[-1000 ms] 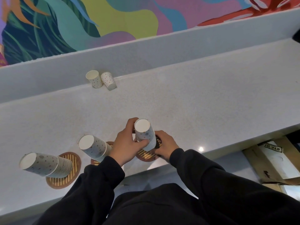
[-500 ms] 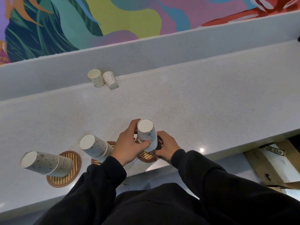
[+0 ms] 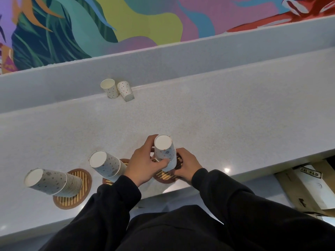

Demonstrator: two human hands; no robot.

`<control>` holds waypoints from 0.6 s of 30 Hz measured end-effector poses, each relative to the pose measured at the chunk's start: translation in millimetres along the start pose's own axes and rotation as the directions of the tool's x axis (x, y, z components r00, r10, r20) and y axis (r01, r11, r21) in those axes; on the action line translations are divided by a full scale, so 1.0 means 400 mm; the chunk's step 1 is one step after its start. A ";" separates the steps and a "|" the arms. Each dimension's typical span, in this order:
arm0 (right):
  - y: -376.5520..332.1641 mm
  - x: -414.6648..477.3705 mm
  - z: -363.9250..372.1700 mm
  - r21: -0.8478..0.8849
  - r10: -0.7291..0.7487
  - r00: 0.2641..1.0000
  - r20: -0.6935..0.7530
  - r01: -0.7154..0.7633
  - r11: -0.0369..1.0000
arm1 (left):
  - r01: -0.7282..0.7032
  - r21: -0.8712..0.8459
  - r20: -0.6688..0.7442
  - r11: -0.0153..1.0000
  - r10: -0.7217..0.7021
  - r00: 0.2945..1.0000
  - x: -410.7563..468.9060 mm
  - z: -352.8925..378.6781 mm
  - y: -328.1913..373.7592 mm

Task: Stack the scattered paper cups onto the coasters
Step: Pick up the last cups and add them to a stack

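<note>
**While Two Hands Hold the Right-Hand Stack**

As the person leans over a pale speckled counter [image 3: 217, 115], both hands grip the right-hand stack [image 3: 165, 153] of dotted paper cups. It stands mouth-down on the right-hand coaster [image 3: 164, 176], near the counter's front edge.

Left hand [image 3: 145, 163]: thumb across the near side of the stack, fingers curled round its far side, at about mid-height. Right hand [image 3: 186, 164]: fingers and thumb curled round the foot of the stack, just above the coaster, with the fingertips hidden behind the cups. Black sleeves [image 3: 235, 205] cover both forearms.

Two further stacks, likewise mouth-down, stand to the left. The middle stack [image 3: 107, 165] is on the middle coaster [image 3: 124, 161], which the left wrist partly hides. The taller left-hand stack [image 3: 52, 181] is on the left-hand coaster [image 3: 72, 201]. All three coasters are round, brown-rimmed and striped.

Loose cups: two, touching one another at the far side of the counter, against the foot of a raised ledge [image 3: 181, 57]. The upright cup [image 3: 109, 88] shows its open mouth. The second cup [image 3: 126, 91], just to its right, turns a white end toward the camera; whether it lies on its side or stands inverted cannot be told.

Behind the ledge runs a painted mural [image 3: 126, 19] in green, yellow, pink and red. A cardboard box [image 3: 308, 187] sits below the counter's edge at lower right.
</note>
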State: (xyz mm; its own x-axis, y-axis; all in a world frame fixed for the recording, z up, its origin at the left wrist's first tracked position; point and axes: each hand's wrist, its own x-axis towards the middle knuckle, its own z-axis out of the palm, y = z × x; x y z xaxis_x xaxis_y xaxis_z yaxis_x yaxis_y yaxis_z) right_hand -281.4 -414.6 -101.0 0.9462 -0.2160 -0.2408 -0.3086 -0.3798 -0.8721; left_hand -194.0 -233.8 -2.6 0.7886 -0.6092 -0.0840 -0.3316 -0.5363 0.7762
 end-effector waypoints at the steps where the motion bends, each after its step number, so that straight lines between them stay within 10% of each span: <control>1: 0.004 0.001 0.001 0.010 0.009 1.000 0.010 -0.009 1.000 | 0.006 -0.002 0.006 1.000 -0.006 1.000 -0.001 0.000 0.002; 9: -0.044 0.059 -0.184 0.192 0.072 0.993 0.090 -0.088 0.977 | -0.046 -0.009 0.092 0.999 0.046 0.995 -0.011 -0.160 0.099; 18: -0.386 0.335 -0.357 0.038 0.017 0.997 0.078 -0.020 0.999 | -0.086 0.022 -0.206 0.996 0.089 0.974 0.143 -0.586 0.129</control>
State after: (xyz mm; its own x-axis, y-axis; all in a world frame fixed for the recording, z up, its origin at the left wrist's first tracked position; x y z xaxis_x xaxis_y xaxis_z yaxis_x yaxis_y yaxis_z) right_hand -120.9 -513.4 62.2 0.9456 -0.1515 -0.2881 -0.3235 -0.3410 -0.8826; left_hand -44.4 -159.4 179.0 0.8456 -0.5211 0.1159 -0.4099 -0.4947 0.7663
